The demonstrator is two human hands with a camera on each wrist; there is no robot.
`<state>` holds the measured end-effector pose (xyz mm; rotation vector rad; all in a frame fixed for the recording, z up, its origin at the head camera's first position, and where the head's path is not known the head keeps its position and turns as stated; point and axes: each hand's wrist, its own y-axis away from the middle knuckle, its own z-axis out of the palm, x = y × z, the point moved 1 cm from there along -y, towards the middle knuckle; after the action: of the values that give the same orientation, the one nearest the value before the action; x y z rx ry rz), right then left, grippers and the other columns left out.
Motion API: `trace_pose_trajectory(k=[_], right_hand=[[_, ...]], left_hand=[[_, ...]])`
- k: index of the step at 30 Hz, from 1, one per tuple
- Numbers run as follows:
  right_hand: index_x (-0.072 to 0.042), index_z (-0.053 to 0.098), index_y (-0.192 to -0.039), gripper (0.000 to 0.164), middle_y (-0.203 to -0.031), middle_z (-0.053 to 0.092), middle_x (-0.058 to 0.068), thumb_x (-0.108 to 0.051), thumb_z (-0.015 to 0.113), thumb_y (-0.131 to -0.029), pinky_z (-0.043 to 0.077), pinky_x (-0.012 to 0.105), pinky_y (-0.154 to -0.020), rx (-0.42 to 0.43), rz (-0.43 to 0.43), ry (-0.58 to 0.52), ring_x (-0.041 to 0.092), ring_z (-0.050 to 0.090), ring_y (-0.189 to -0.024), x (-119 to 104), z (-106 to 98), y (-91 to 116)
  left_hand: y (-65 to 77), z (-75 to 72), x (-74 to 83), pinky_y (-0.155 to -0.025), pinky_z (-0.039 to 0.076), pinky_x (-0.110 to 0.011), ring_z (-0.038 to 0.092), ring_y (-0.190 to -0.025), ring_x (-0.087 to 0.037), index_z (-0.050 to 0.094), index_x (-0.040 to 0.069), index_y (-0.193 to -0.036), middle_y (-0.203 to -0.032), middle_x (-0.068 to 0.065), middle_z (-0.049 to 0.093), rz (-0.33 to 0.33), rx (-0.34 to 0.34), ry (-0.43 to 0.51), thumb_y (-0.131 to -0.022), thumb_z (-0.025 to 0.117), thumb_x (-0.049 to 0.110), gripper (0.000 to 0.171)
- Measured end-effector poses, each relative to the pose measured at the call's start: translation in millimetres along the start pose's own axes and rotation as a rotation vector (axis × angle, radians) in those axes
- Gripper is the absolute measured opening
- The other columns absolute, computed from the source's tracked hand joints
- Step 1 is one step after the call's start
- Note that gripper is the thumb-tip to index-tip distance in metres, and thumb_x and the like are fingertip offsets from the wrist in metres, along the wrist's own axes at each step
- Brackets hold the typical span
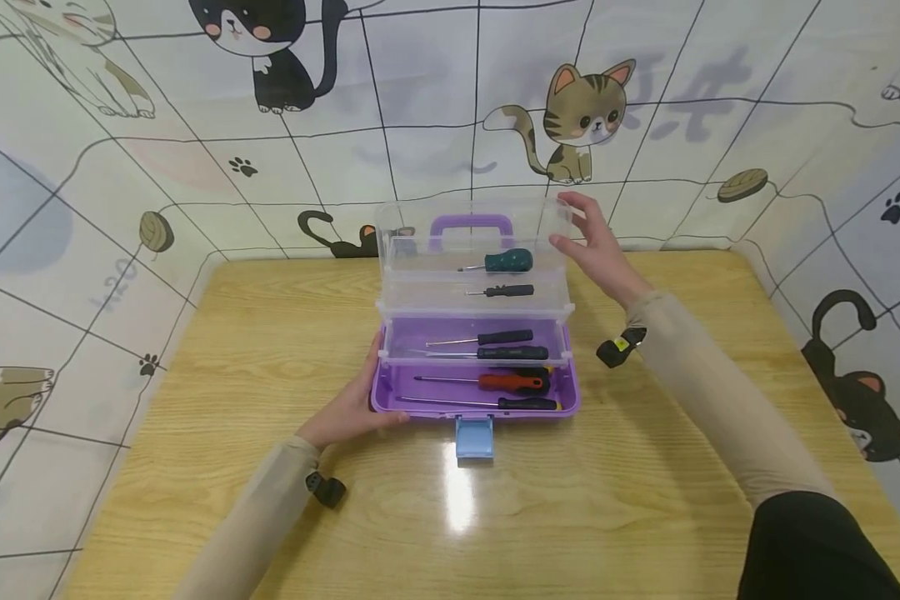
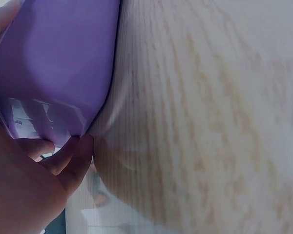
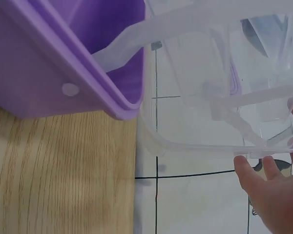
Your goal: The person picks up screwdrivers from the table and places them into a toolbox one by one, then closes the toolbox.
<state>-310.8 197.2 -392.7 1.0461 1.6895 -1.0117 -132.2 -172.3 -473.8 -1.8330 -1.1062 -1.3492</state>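
A purple toolbox [image 1: 572, 392] stands opened on the table, its clear lid [image 1: 412, 218] tilted back and its clear trays fanned out. My left hand [image 1: 348, 407] grips the box's front left corner, thumb along the front; the left wrist view shows fingers curled against the purple end wall [image 2: 63, 53]. At the lid's right edge, my right hand [image 1: 598, 252] holds the clear plastic between thumb and fingers. A green stubby screwdriver [image 1: 510, 260] and a small black screwdriver [image 1: 510, 291] lie in the upper tray. Below are black screwdrivers [image 1: 505, 337] and a red-handled screwdriver [image 1: 508, 382].
A blue latch [image 1: 475, 439] hangs down at the box's front. The purple carrying handle [image 1: 471, 221] shows through the lid. Wooden tabletop [image 1: 270, 333] surrounds the box, and a cat-patterned sheet [image 1: 435, 158] rises behind the table's back edge.
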Motion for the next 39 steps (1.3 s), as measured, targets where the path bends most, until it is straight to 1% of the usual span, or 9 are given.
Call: trace_pose_trajectory(k=[4,7,11,14,19,24,26,32,39], right_hand=[[-0.011,0.026,-0.149,0.062,-0.156,0.019,0.005,-0.004,0.058,-0.096,0.036,0.047,-0.106,-0.001,-0.047,-0.023,0.025,0.019,-0.143,-4.4,0.3,4.8],[-0.010,0.027,-0.147,0.060,-0.155,0.020,0.007,-0.003,0.057,-0.096,0.035,0.045,-0.107,-0.002,-0.077,-0.044,0.023,0.020,-0.143,-7.2,1.5,9.0],[-0.007,0.032,-0.143,0.052,-0.155,0.022,0.008,0.000,0.054,-0.096,0.032,0.045,-0.109,0.022,-0.131,-0.112,0.025,0.021,-0.143,-8.6,2.7,14.8],[-0.008,0.037,-0.138,0.044,-0.151,0.030,0.014,0.000,0.051,-0.097,0.033,0.044,-0.108,0.034,-0.164,-0.170,0.029,0.028,-0.139,-9.4,2.4,17.8],[-0.013,0.045,-0.128,0.026,-0.147,0.037,0.019,-0.012,0.048,-0.102,0.041,0.038,-0.099,0.047,-0.159,-0.194,0.034,0.038,-0.131,-14.3,0.6,22.4],[-0.013,0.052,-0.115,0.015,-0.148,0.038,0.015,-0.020,0.046,-0.103,0.042,0.034,-0.092,0.081,-0.136,-0.241,0.035,0.035,-0.133,-18.0,-0.6,23.9],[-0.011,0.053,-0.113,0.014,-0.147,0.039,0.016,-0.019,0.046,-0.103,0.041,0.036,-0.091,0.088,-0.127,-0.280,0.037,0.034,-0.132,-19.0,-0.1,23.7],[-0.012,0.046,-0.130,0.027,-0.142,0.038,0.017,-0.013,0.046,-0.103,0.041,0.032,-0.092,0.095,-0.100,-0.372,0.028,0.041,-0.124,-20.8,1.6,24.9],[-0.002,0.029,-0.149,0.050,-0.134,0.038,0.009,-0.008,0.042,-0.101,0.038,0.027,-0.096,0.005,-0.051,-0.456,0.019,0.039,-0.122,-23.5,-3.2,24.9]], left_hand=[[-2.4,0.1,-18.3,-0.108,0.031,-0.049,0.036,-0.133,-0.040,-0.018,0.033,-0.151,-0.160,-0.014,-0.003,-0.002,0.007,0.009,-0.075,0.081,0.001,0.129],[-2.7,-0.1,-22.8,-0.108,0.032,-0.047,0.037,-0.132,-0.036,-0.016,0.038,-0.151,-0.160,-0.012,-0.002,-0.009,0.011,0.014,-0.075,0.083,0.003,0.130],[-2.4,-0.2,-24.2,-0.107,0.034,-0.045,0.037,-0.133,-0.035,-0.016,0.038,-0.151,-0.160,-0.014,-0.002,-0.001,0.007,0.011,-0.075,0.083,0.008,0.129],[-2.2,0.1,-24.4,-0.106,0.035,-0.044,0.036,-0.133,-0.036,-0.017,0.035,-0.152,-0.160,-0.015,-0.001,0.007,0.003,0.010,-0.076,0.083,0.009,0.128],[-1.7,0.2,-24.9,-0.107,0.033,-0.044,0.029,-0.137,-0.037,-0.017,0.035,-0.152,-0.160,-0.015,-0.002,0.006,0.008,-0.015,-0.077,0.083,0.013,0.127],[-2.1,-0.4,-24.8,-0.111,0.026,-0.043,0.019,-0.142,-0.030,-0.017,0.037,-0.151,-0.161,-0.009,-0.002,-0.009,0.019,-0.046,-0.077,0.083,0.014,0.127],[-2.6,-0.6,-24.9,-0.110,0.028,-0.043,0.022,-0.141,-0.028,-0.016,0.039,-0.151,-0.161,-0.006,-0.001,-0.013,0.020,-0.039,-0.076,0.083,0.012,0.127],[-2.9,-0.1,-25.0,-0.109,0.031,-0.042,0.025,-0.140,-0.029,-0.016,0.042,-0.150,-0.161,-0.005,-0.002,-0.017,0.012,-0.008,-0.077,0.083,0.011,0.127],[-2.5,-0.1,-24.3,-0.109,0.029,-0.044,0.026,-0.139,-0.030,-0.015,0.038,-0.151,-0.161,-0.007,0.001,-0.006,0.013,-0.010,-0.077,0.083,0.009,0.127]])
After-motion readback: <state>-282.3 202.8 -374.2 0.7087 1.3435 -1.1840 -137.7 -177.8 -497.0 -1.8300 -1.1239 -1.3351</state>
